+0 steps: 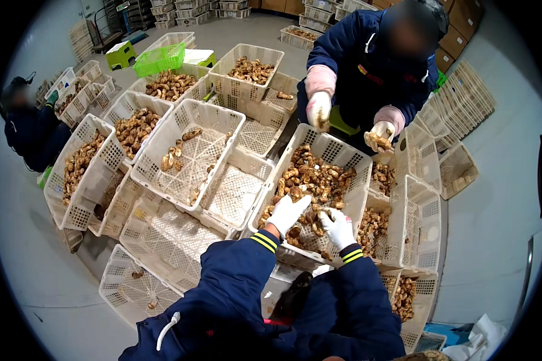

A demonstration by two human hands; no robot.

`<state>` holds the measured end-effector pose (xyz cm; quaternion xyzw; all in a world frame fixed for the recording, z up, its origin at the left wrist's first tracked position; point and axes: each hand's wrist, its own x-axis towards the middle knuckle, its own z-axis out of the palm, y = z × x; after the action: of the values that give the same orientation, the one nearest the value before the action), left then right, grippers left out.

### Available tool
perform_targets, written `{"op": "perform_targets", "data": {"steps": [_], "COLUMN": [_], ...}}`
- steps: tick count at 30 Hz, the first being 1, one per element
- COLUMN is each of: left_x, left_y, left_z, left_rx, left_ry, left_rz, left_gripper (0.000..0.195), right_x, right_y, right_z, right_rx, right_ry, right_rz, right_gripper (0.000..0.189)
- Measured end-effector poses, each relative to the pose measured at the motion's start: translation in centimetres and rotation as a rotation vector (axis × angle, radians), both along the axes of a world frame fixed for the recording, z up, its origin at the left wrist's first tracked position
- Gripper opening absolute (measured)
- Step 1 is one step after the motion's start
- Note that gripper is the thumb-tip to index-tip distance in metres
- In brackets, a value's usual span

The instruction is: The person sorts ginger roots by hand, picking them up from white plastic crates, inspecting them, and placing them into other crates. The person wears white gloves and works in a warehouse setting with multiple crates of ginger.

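My left hand (290, 214), in a white glove, has a brown mushroom (295, 194) between thumb and fingers. Across from it, my gloved right hand (338, 229) has its fingers curled on a small dark brown piece; whether this is a mushroom or a scrubber cannot be made out. Both hands are over a white plastic crate (363, 180) with perforated walls. Many loose mushrooms (316, 173) lie in it, heaped toward the far end. Near my hands some of the crate's bottom shows between them.
A co-worker (370, 58) faces me across the crate, holding a mushroom (380, 142) and a dark bristly piece (321, 124). Another person (31, 122) sits far left. More crates, including one holding few mushrooms (187, 167), surround us. Stacked crates (411, 216) stand at right.
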<state>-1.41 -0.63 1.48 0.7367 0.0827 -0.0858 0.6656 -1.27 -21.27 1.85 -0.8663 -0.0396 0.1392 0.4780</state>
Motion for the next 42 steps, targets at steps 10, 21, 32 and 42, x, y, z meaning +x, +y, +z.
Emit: {"op": "perform_targets", "data": {"steps": [10,21,32,42], "left_x": [0.2,1.0,0.3,-0.2], "left_y": [0.0,0.1,0.1,1.1], "left_z": [-0.3,-3.8,-1.1,-0.8], "left_rx": [0.05,0.166,0.02,-0.246], "left_ry": [-0.049,-0.003,-0.083,-0.002], "left_rz": [-0.049,-0.003,-0.062,-0.012], "left_gripper": [0.046,0.036,0.033,0.032], "right_x": [-2.6,-2.0,-2.1,-2.0], "right_y": [2.7,3.0,2.3,1.9], "right_z": [2.2,1.7,0.5,1.4], "right_rx": [-0.309,-0.593,-0.246,1.293], "right_ry": [-0.55,-0.576,-0.234,0.574], "right_rz": [0.066,0.233,0.117,-0.22], "right_gripper": [0.041,0.03,0.04,0.036]}}
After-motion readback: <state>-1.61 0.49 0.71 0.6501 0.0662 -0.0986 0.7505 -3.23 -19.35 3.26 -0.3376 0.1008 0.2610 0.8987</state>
